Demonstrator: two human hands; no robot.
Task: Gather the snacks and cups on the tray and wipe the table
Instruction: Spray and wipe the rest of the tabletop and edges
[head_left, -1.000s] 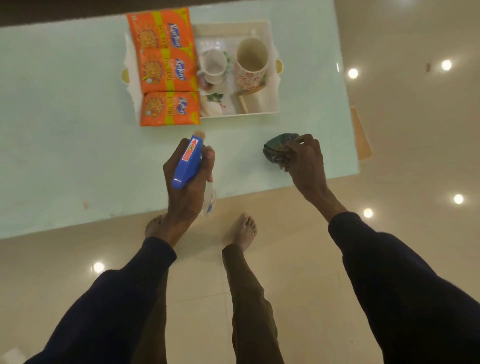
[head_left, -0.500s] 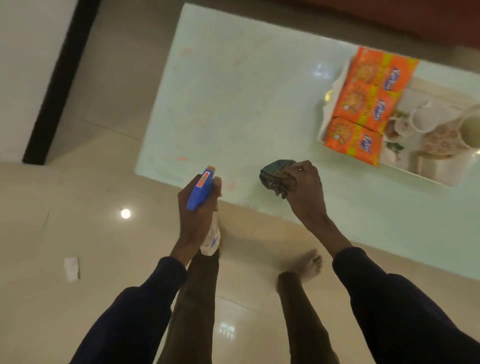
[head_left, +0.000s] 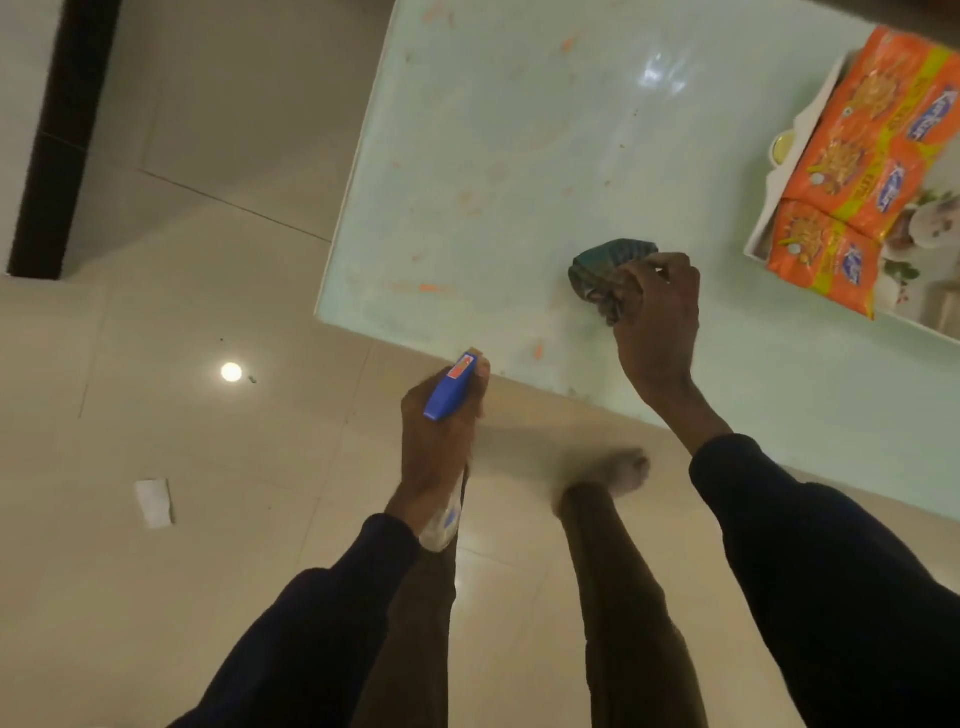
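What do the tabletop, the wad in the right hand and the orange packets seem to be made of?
Tabletop: likely glass or laminate, pale green, glossy; it shows bright reflections. Cloth gripped by the right hand: soft fabric, dark green, matte, bunched in folds. Snack packets: thin plastic film, shiny and crinkled.

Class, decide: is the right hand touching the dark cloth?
Touching. Head view: the right hand grips the bunched dark cloth, fingers curled round it.
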